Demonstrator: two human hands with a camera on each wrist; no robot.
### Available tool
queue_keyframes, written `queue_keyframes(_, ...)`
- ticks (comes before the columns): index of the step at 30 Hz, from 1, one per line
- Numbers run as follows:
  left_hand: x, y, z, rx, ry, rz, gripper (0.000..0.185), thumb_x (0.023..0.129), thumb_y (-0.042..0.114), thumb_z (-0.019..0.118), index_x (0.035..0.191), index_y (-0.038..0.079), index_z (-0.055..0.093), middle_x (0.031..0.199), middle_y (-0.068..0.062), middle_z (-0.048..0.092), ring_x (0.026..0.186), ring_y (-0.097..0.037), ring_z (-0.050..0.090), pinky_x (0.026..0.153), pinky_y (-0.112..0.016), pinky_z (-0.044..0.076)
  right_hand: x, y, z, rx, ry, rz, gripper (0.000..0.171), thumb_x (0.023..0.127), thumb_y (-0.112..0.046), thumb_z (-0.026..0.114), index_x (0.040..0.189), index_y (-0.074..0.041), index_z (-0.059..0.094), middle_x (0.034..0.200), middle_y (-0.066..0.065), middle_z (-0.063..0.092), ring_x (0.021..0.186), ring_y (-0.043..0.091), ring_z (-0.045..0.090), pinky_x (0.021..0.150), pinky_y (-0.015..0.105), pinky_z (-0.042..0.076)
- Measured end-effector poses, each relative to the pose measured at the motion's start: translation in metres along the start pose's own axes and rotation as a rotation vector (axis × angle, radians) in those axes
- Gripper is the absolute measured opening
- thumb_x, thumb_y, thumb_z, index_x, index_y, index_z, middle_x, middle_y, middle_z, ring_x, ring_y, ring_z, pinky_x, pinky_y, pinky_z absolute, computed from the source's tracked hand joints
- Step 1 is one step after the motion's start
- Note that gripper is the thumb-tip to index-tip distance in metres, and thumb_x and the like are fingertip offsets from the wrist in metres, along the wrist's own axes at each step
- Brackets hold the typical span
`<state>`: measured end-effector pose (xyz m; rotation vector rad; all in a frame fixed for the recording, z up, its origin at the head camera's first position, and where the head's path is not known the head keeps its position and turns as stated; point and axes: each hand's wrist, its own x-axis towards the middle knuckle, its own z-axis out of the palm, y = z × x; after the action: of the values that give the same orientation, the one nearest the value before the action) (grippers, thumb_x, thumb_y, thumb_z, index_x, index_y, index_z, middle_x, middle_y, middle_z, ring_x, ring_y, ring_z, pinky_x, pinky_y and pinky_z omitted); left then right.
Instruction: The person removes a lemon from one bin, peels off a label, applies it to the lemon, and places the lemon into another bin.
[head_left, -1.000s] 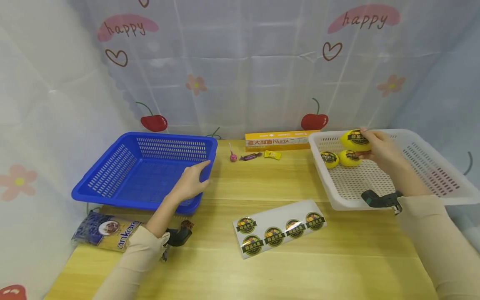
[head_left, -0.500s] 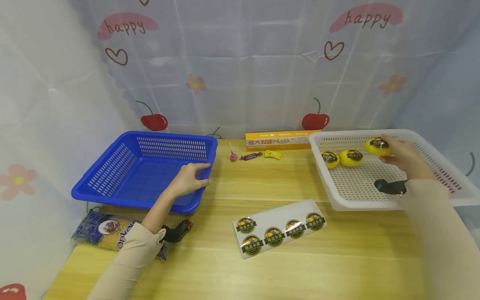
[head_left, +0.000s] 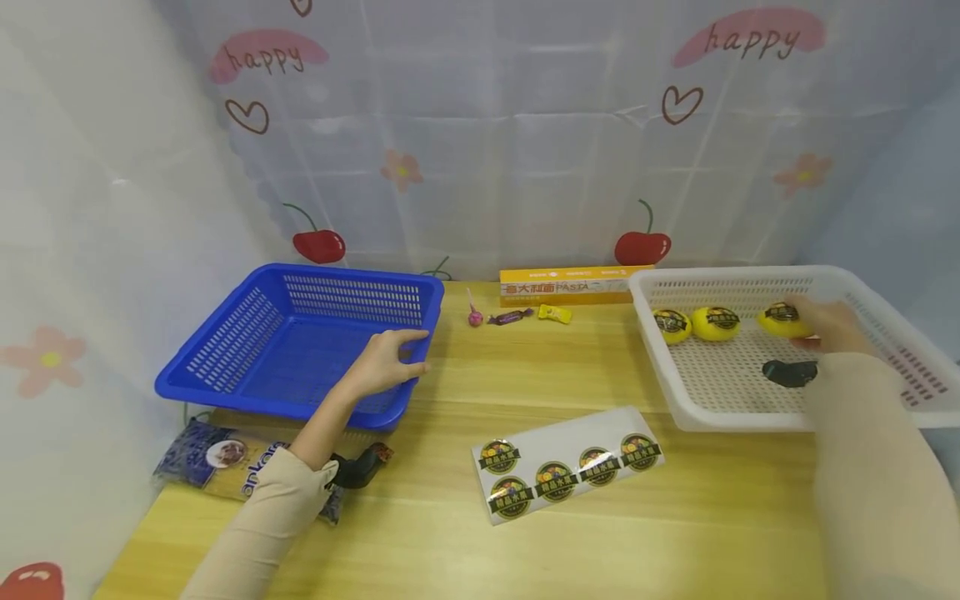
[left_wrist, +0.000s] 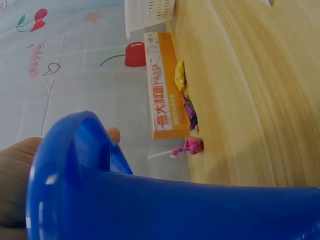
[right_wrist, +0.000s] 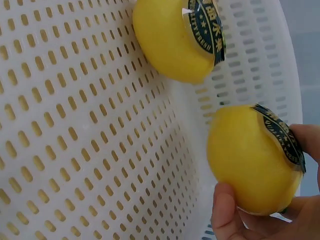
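Observation:
Inside the white basket (head_left: pixel 697 419), my right hand (head_left: pixel 836 325) holds a yellow lemon (right_wrist: pixel 252 155) between thumb and fingers. A dark label with gold writing is stuck on its skin. Two more labelled lemons lie to its left, a middle lemon (head_left: pixel 715 323) and a left lemon (head_left: pixel 670 326). My left hand (head_left: pixel 378 364) is at the right side of the blue basket (head_left: pixel 217 407), thumb and forefinger spread apart with their tips at the rim. In the left wrist view the basket's wall hides most of that hand.
A sheet of round labels (head_left: pixel 558 446) lies mid-table. Behind it are a lollipop (head_left: pixel 476 317), a purple-wrapped candy (head_left: pixel 511 317), a yellow-wrapped candy (head_left: pixel 555 313) and an orange pasta box (head_left: pixel 566 287). A pasta bag (head_left: pixel 225 457) lies before the blue basket, partly under the left forearm.
My right hand has carried its lemon rightward and lower into the white basket, away from the other two. The left hand has stayed by the blue rim. The head view has shifted slightly.

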<state>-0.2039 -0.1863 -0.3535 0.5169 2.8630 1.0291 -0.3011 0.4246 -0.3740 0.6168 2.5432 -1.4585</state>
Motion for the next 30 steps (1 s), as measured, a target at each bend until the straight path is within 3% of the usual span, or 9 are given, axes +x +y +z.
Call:
queue_keyframes(4, 0.000, 0.000, 0.002, 0.007, 0.003, 0.001, 0.051, 0.083, 0.011, 0.068, 0.128, -0.007, 0.053, 0.128, -0.027, 0.053, 0.100, -0.035, 0.061, 0.070, -0.035, 0.050, -0.003, 0.005, -0.001, -0.033, -0.002, 0.079, 0.061, 0.089, -0.050, 0.045, 0.113, 0.006, 0.044, 0.088, 0.010, 0.048, 0.063, 0.014, 0.057, 0.064, 0.032, 0.055)
queue_keyframes(9, 0.000, 0.001, 0.002, 0.007, 0.003, -0.005, 0.052, 0.083, 0.012, 0.069, 0.128, -0.007, 0.052, 0.128, -0.026, 0.053, 0.104, -0.039, 0.061, 0.081, -0.044, 0.053, -0.006, 0.011, 0.002, 0.013, 0.007, 0.021, 0.048, 0.090, -0.046, 0.052, 0.113, -0.004, 0.049, 0.069, -0.008, 0.055, 0.061, 0.013, 0.060, 0.061, 0.033, 0.055)
queue_keyframes(12, 0.000, 0.001, 0.001, -0.003, -0.006, -0.014, 0.052, 0.084, 0.011, 0.068, 0.129, -0.007, 0.051, 0.130, -0.027, 0.052, 0.106, -0.041, 0.059, 0.084, -0.046, 0.052, -0.004, 0.013, 0.005, 0.046, -0.004, -0.038, 0.044, 0.090, -0.042, 0.056, 0.119, -0.009, 0.050, 0.070, -0.016, 0.056, 0.063, 0.011, 0.059, 0.060, 0.033, 0.055)
queue_keyframes(16, -0.001, 0.001, 0.000, -0.006, -0.006, -0.025, 0.052, 0.084, 0.011, 0.068, 0.130, -0.007, 0.051, 0.130, -0.027, 0.051, 0.106, -0.042, 0.059, 0.083, -0.046, 0.052, 0.001, 0.014, 0.006, -0.011, -0.043, -0.041, 0.065, 0.090, -0.047, 0.053, 0.131, 0.002, 0.041, 0.086, -0.001, 0.057, 0.063, 0.011, 0.056, 0.058, 0.034, 0.053)
queue_keyframes(17, -0.001, 0.001, 0.000, -0.005, -0.003, -0.027, 0.052, 0.084, 0.011, 0.068, 0.130, -0.007, 0.051, 0.130, -0.028, 0.051, 0.106, -0.042, 0.059, 0.083, -0.046, 0.052, 0.002, 0.014, 0.006, -0.028, -0.040, -0.017, 0.065, 0.089, -0.051, 0.053, 0.126, 0.002, 0.045, 0.086, 0.002, 0.056, 0.062, 0.012, 0.057, 0.058, 0.034, 0.052)
queue_keyframes(19, -0.001, 0.001, 0.000, -0.004, 0.000, -0.029, 0.052, 0.084, 0.012, 0.069, 0.129, -0.007, 0.051, 0.130, -0.028, 0.051, 0.106, -0.042, 0.059, 0.084, -0.047, 0.052, 0.004, 0.014, 0.007, -0.045, -0.052, -0.020, 0.074, 0.087, -0.056, 0.052, 0.134, 0.001, 0.042, 0.101, 0.012, 0.054, 0.065, 0.014, 0.058, 0.059, 0.037, 0.052)
queue_keyframes(23, -0.001, 0.002, 0.001, -0.003, 0.002, -0.026, 0.052, 0.083, 0.012, 0.069, 0.129, -0.007, 0.051, 0.129, -0.028, 0.051, 0.107, -0.042, 0.058, 0.084, -0.047, 0.051, 0.003, 0.012, 0.011, -0.087, -0.064, -0.071, 0.075, 0.088, -0.056, 0.052, 0.137, 0.000, 0.042, 0.100, 0.007, 0.054, 0.068, 0.015, 0.060, 0.064, 0.039, 0.054)
queue_keyframes(26, 0.000, 0.001, 0.002, -0.002, 0.000, -0.019, 0.052, 0.084, 0.011, 0.069, 0.129, -0.008, 0.051, 0.129, -0.028, 0.051, 0.107, -0.042, 0.058, 0.084, -0.047, 0.052, 0.001, 0.009, 0.013, -0.118, -0.097, -0.113, 0.078, 0.091, -0.053, 0.047, 0.140, 0.006, 0.034, 0.095, 0.005, 0.053, 0.069, 0.014, 0.059, 0.067, 0.039, 0.055)
queue_keyframes(30, 0.001, 0.001, 0.002, 0.003, 0.002, -0.015, 0.052, 0.083, 0.011, 0.069, 0.128, -0.008, 0.052, 0.129, -0.028, 0.052, 0.107, -0.042, 0.058, 0.084, -0.047, 0.052, 0.001, 0.007, 0.013, -0.079, -0.143, -0.114, 0.080, 0.094, -0.051, 0.043, 0.146, 0.005, 0.020, 0.126, 0.027, 0.044, 0.087, 0.022, 0.058, 0.074, 0.039, 0.055)
